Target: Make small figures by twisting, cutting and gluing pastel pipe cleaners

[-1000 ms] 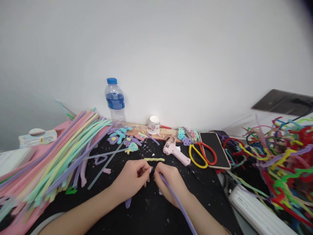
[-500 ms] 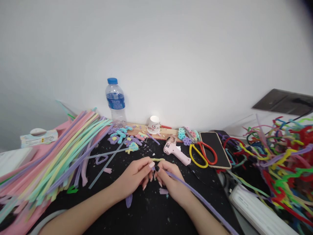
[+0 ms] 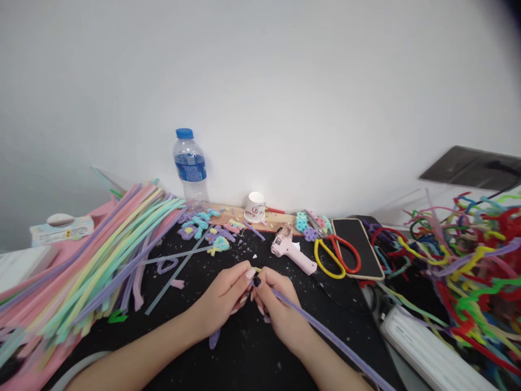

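Note:
My left hand (image 3: 226,298) and my right hand (image 3: 277,307) meet over the black mat, fingertips pinched together. A long purple pipe cleaner (image 3: 321,328) runs from between the fingers over my right hand and forearm to the bottom edge. Both hands grip it near its upper end. A small yellow-green piece (image 3: 258,269) shows at the fingertips, mostly hidden. Below my left hand a purple loop or end (image 3: 214,338) pokes out; whether it belongs to the same pipe cleaner is unclear.
Pastel pipe cleaners (image 3: 118,244) lie at left, a colourful tangle (image 3: 480,271) at right. Behind the hands are a bottle (image 3: 191,168), paper cup (image 3: 255,207), pink glue gun (image 3: 293,252), scissors (image 3: 329,260), phone (image 3: 360,247) and small fuzzy shapes (image 3: 203,225). A white power strip (image 3: 431,347) lies lower right.
My right hand has moved slightly left, closer against my left hand. Less of the yellow-green piece shows between the fingertips. The whole view has shifted a little.

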### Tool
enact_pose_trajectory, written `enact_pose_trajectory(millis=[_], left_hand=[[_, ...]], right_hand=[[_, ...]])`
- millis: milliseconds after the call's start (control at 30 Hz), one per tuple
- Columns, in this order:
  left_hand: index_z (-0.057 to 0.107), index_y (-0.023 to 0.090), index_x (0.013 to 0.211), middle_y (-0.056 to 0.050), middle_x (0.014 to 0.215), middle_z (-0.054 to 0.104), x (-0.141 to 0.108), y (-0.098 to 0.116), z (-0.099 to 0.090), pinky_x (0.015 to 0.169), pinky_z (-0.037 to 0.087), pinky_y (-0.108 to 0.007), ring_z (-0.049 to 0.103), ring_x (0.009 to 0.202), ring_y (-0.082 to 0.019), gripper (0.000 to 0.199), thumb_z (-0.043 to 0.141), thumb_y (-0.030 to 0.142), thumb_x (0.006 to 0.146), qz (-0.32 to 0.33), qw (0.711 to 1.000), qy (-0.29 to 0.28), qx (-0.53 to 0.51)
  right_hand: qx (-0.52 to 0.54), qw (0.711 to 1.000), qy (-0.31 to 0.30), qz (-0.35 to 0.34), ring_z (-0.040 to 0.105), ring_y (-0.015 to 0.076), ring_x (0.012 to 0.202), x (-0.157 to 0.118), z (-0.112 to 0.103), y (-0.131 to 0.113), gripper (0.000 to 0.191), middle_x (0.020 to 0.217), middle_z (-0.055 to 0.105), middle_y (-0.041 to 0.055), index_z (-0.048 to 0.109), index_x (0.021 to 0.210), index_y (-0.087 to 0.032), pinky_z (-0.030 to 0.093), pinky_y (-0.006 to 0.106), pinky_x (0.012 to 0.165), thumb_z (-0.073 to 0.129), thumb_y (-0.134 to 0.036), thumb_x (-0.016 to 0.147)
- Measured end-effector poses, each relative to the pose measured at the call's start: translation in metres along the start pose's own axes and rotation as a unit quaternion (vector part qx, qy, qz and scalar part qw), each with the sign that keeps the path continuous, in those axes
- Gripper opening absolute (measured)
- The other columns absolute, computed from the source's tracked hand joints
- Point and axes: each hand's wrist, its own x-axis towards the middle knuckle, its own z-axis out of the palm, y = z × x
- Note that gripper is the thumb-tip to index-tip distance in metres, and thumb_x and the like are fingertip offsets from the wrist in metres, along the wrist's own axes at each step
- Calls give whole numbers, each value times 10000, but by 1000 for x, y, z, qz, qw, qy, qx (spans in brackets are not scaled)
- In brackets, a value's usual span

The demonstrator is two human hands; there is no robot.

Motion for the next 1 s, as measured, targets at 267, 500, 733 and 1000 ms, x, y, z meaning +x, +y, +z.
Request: enact_pose_trajectory(millis=[267, 500, 733, 1000], left_hand=[[373, 185, 682, 61, 586, 338, 0, 0, 1, 414, 239, -187, 285, 481, -72, 338, 340, 432, 911, 29, 997, 20, 66], [444, 171, 706, 53, 567, 429, 0, 10, -4, 425, 299, -188, 362, 438, -66, 358, 314, 426, 920, 31, 997, 24, 63], [558, 147, 758, 17, 666, 562, 3, 9, -7, 447, 358, -188, 423, 416, -52, 314, 381, 365, 899, 40, 996, 19, 81], [633, 145, 820, -9, 748, 650, 4, 3, -8, 442, 389, -195, 449, 400, -50, 309, 420, 361, 878, 19, 997, 27, 68]], right_hand=[[-5, 1000, 12, -28, 366, 87, 473, -3, 1, 3, 319, 505, 406, -49, 419, 584, -189, 280, 198, 440, 394, -284, 887], [-38, 996, 78, -35, 349, 96, 477, 0, -6, 5, 329, 508, 366, -55, 395, 581, -196, 283, 211, 449, 402, -311, 890], [-82, 993, 69, -41, 360, 93, 466, 1, -10, 4, 332, 501, 390, -55, 420, 599, -190, 278, 217, 453, 400, -353, 888], [-126, 988, 70, -52, 370, 92, 497, 2, -12, 9, 328, 540, 402, -50, 419, 601, -186, 293, 209, 478, 388, -320, 899]])
